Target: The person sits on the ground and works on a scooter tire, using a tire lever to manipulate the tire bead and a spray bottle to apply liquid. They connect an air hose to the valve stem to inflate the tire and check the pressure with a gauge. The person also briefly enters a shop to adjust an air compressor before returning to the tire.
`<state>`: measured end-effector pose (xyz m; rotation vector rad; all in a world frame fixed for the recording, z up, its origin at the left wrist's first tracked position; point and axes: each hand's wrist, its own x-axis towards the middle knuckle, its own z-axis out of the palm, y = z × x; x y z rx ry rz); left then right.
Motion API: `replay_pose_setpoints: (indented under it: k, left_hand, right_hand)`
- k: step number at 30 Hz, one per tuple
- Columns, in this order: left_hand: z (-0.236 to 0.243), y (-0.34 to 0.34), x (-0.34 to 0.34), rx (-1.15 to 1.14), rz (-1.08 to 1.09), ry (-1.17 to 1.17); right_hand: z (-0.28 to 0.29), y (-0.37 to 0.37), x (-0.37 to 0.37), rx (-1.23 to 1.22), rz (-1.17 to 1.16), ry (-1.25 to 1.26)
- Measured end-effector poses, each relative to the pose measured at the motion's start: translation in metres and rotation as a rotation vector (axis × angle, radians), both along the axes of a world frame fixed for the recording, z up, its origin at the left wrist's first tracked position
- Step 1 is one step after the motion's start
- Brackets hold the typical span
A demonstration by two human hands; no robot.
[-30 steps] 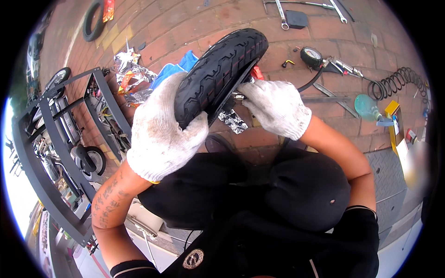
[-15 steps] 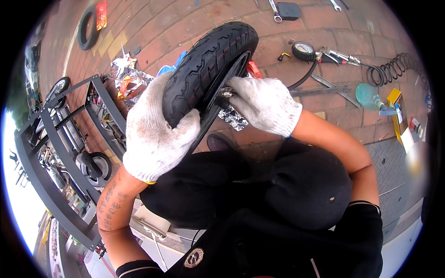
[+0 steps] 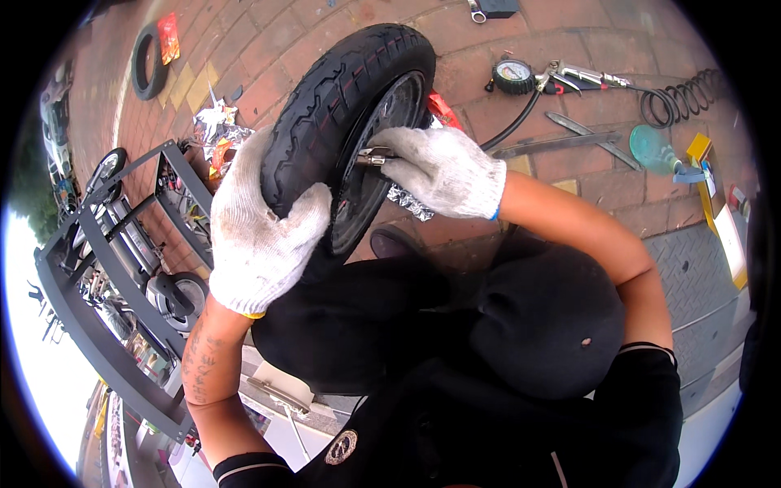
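A small wheel with a black treaded tyre (image 3: 351,89) stands tilted above my knees, its dark rim (image 3: 399,106) facing right. My left hand (image 3: 264,220), in a white knitted glove, is wrapped round the tyre's near left side, thumb over the sidewall. At the rim, my gloved right hand (image 3: 443,167) pinches a silver metal air chuck (image 3: 373,156) near the wheel's hub side. A black hose (image 3: 517,122) runs from the tyre inflator's round gauge (image 3: 514,76) and disappears behind that hand. Whether the chuck sits on a valve is hidden.
Beyond the inflator lies a coiled hose (image 3: 679,98). Two flat tyre levers (image 3: 569,142) cross on the brick paving, beside a green round-topped object (image 3: 651,148) and a yellow box (image 3: 701,150). Crumpled foil (image 3: 220,122) and a loose tyre (image 3: 148,61) lie left, near a dark metal frame (image 3: 77,285).
The wheel and both hands have shifted slightly left in view, and the wheel has turned so more of its rim shows. The metal chuck in my right hand is more visible.
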<state>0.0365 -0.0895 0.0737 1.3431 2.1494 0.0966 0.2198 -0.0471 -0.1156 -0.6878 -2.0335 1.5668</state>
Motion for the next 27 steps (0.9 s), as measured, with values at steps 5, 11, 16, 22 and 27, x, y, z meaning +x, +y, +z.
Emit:
replay_pose_setpoints:
  k: [5, 11, 16, 22, 27]
  left_hand:
    - [-0.008, -0.006, -0.007, 0.088, -0.051, 0.076]
    - [-0.011, -0.007, -0.013, 0.107, -0.046, 0.037]
    - [-0.006, -0.008, -0.01, 0.089, -0.018, -0.001]
    - [-0.006, -0.001, -0.009, 0.075, -0.026, 0.016]
    - [-0.016, -0.008, -0.017, 0.167, -0.04, -0.011]
  right_hand:
    - [-0.005, -0.003, -0.004, -0.087, -0.006, 0.007]
    - [-0.005, -0.008, -0.011, -0.139, -0.025, 0.068]
    - [0.002, -0.003, -0.009, -0.218, 0.046, 0.012]
    - [-0.003, -0.013, -0.018, -0.206, -0.051, 0.081]
    - [0.0, -0.013, -0.019, -0.128, -0.052, 0.067]
